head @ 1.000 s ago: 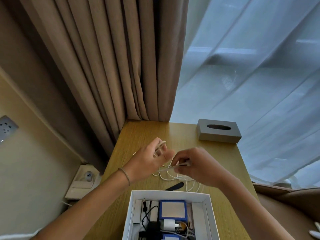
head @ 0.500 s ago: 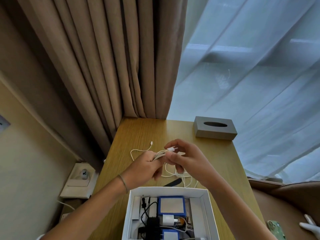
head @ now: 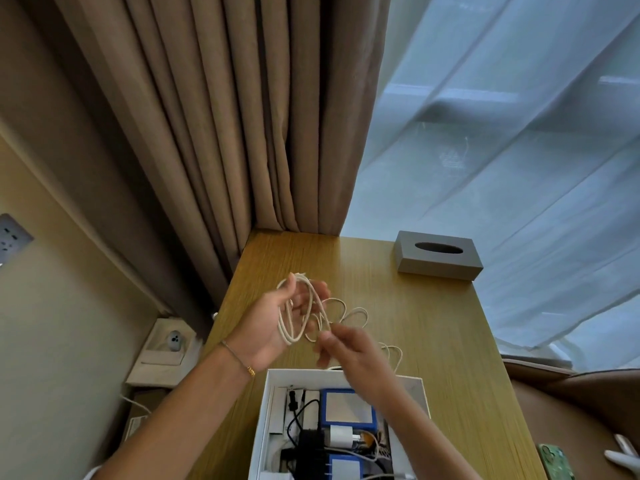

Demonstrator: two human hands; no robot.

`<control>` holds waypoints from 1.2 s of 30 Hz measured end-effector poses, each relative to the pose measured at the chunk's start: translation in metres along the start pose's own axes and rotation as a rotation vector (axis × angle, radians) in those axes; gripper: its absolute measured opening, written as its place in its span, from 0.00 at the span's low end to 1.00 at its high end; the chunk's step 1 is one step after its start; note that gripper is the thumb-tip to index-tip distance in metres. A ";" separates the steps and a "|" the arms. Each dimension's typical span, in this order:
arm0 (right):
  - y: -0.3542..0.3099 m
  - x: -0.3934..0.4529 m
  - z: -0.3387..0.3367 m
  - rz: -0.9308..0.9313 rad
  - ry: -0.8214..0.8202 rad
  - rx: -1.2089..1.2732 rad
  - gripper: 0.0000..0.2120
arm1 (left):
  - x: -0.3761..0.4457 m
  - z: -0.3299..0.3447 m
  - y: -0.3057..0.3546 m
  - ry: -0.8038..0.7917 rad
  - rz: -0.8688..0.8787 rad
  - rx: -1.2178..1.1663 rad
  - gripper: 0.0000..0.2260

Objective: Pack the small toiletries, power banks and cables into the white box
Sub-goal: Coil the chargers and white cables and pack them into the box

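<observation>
A white cable (head: 356,315) is partly wound in loops around my left hand (head: 277,323), which is raised above the wooden table (head: 433,341) with the palm toward me. My right hand (head: 349,351) pinches the cable's loose run just right of the coil; it is blurred. More of the cable lies in loose curls on the table behind my hands. The white box (head: 266,410) stands open at the near edge. It holds blue-edged power banks (head: 346,407), a white charger (head: 341,436) and black cables (head: 304,410).
A grey tissue box (head: 438,256) sits at the table's far right. Brown curtains (head: 225,116) hang behind, with sheer white ones to the right. A wall socket (head: 10,237) is at left, a green phone (head: 557,462) at bottom right.
My left hand has turned palm-up with cable loops now wrapped around it. My right hand has dropped lower and nearer the box, drawing the cable along.
</observation>
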State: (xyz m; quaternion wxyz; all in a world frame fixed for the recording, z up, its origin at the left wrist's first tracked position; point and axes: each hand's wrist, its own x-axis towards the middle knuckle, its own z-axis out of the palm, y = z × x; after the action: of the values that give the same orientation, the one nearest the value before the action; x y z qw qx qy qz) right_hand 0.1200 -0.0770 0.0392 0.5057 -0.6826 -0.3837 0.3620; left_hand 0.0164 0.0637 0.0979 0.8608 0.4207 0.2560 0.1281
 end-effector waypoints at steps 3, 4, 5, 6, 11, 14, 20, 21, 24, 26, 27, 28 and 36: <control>0.023 0.002 0.018 0.016 -0.059 -0.133 0.07 | 0.004 0.007 0.008 0.053 0.095 -0.083 0.19; 0.031 0.003 0.021 0.011 -0.054 -0.200 0.07 | 0.005 0.008 0.011 0.065 0.126 -0.088 0.18; 0.040 0.004 0.023 -0.003 -0.048 -0.277 0.07 | 0.006 0.008 0.013 0.088 0.160 -0.078 0.18; 0.047 0.005 0.023 -0.021 -0.050 -0.364 0.06 | 0.008 0.008 0.016 0.118 0.196 -0.063 0.17; 0.065 0.018 0.007 -0.004 -0.078 -0.646 0.10 | 0.015 -0.003 0.030 0.239 0.402 0.105 0.16; 0.044 0.026 -0.009 -0.057 0.005 -0.651 0.12 | 0.018 -0.012 0.032 0.326 0.527 0.377 0.18; -0.045 0.016 -0.036 -0.269 -0.054 -0.572 0.07 | 0.023 -0.028 0.024 0.439 0.573 0.874 0.17; -0.059 0.014 -0.043 -0.273 -0.060 -0.519 0.08 | 0.022 -0.029 0.020 0.405 0.540 0.941 0.19; -0.092 0.013 -0.063 -0.331 -0.023 -0.323 0.10 | 0.013 -0.026 0.006 0.243 0.474 1.043 0.29; -0.105 0.018 -0.072 -0.379 0.012 -0.252 0.09 | 0.005 -0.020 -0.004 0.125 0.452 1.043 0.31; -0.108 0.022 -0.075 -0.392 0.039 -0.233 0.09 | 0.001 -0.015 -0.009 0.061 0.435 1.043 0.31; -0.109 0.025 -0.077 -0.402 0.070 -0.222 0.08 | -0.003 -0.011 -0.013 -0.004 0.413 1.055 0.30; -0.078 0.038 -0.070 -0.325 0.246 -0.170 0.03 | -0.016 0.008 -0.015 -0.126 0.221 0.550 0.16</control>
State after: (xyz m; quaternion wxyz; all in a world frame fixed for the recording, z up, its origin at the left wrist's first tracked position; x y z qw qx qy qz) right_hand 0.1862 -0.0572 0.1268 0.5409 -0.6910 -0.4533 0.1563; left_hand 0.0073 0.0422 0.0958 0.7096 0.6705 0.1801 0.1205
